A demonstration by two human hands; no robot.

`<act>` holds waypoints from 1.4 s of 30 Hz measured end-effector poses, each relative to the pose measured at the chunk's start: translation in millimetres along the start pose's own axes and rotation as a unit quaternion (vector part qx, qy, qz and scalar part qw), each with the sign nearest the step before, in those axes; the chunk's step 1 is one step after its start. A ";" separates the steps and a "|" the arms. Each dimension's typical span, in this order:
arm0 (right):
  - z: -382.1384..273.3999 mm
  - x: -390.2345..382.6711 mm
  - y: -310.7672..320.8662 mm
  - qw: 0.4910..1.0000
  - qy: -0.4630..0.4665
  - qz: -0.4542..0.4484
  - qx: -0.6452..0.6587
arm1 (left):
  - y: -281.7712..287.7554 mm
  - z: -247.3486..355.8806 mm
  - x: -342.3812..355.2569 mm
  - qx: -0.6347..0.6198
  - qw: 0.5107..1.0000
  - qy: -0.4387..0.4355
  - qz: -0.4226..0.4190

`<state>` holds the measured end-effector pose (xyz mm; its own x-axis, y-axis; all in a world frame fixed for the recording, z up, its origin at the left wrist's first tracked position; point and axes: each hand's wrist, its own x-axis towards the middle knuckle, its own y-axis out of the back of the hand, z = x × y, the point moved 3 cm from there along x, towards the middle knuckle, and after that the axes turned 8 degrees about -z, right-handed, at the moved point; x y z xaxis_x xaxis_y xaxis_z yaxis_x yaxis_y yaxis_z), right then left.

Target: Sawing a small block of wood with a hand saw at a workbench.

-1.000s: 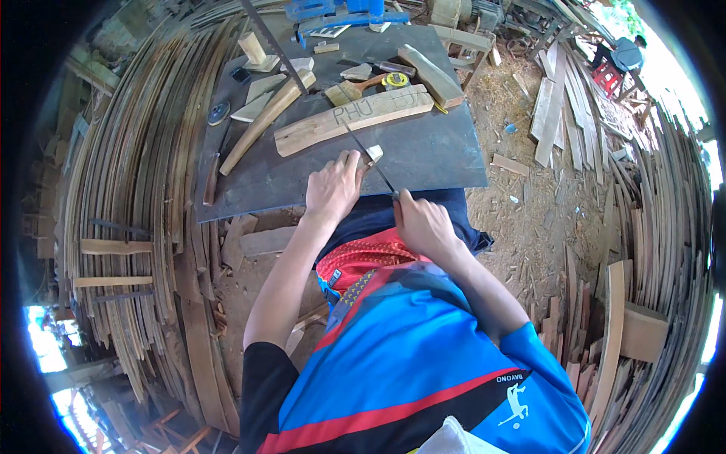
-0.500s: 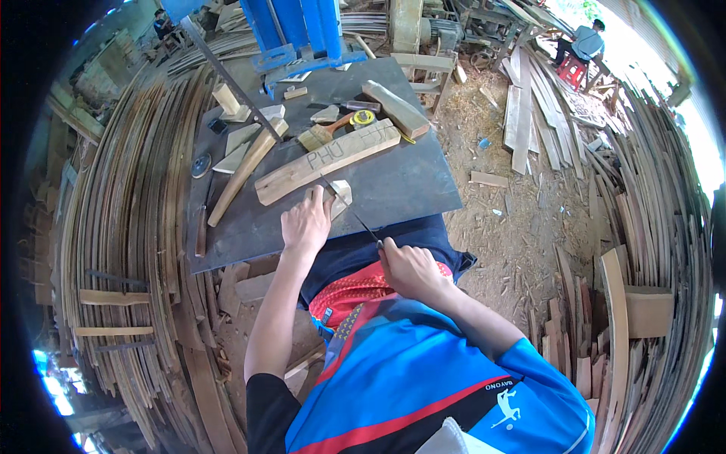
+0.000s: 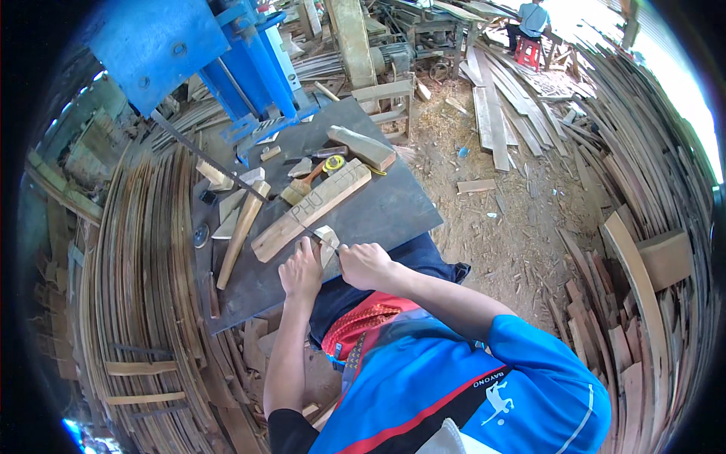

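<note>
My left hand (image 3: pixel 301 271) is closed on a small pale wood piece (image 3: pixel 327 242) at the near part of the dark tabletop (image 3: pixel 389 216). My right hand (image 3: pixel 364 265) grips the handle of a thin dark blade-like tool, perhaps a file (image 3: pixel 308 228), lying across that piece. Just beyond lie a wooden beam with pencilled lettering (image 3: pixel 272 238), a curved wooden stick (image 3: pixel 236 246), a brush (image 3: pixel 295 193), a yellow tape measure (image 3: pixel 333 163) and several wood offcuts.
A blue machine (image 3: pixel 162 57) stands at the back left, a long dark bar below it. Lumber stacks (image 3: pixel 144 272) line both sides. Loose planks (image 3: pixel 488 113) and shavings lie on the floor at the right, where a person (image 3: pixel 533 23) sits on a red stool.
My right hand has moved forward along the tool's line, up close beside my left hand and the wood piece. The view has shifted, bringing more of the blue machine in.
</note>
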<state>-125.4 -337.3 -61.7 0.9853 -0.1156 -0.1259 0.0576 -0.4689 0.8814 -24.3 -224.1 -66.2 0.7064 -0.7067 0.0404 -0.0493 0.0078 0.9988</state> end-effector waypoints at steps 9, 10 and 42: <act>9.0 -8.9 -19.0 0.998 0.006 0.052 0.029 | 0.8 -1.4 1.7 -0.002 1.000 0.016 -0.025; 11.6 -8.1 -24.1 0.997 -0.007 0.064 0.036 | 3.4 -0.6 1.6 0.001 1.000 0.021 -0.023; 26.0 -6.5 -50.6 0.989 0.017 0.122 0.084 | 7.6 2.9 2.5 -0.031 0.997 0.009 -0.064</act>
<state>-138.9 -335.6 -117.3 0.9716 -0.2151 0.0990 -0.2072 -0.5703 0.7949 -25.0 -227.8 -58.6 0.7169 -0.6916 -0.0884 0.0855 -0.0386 0.9956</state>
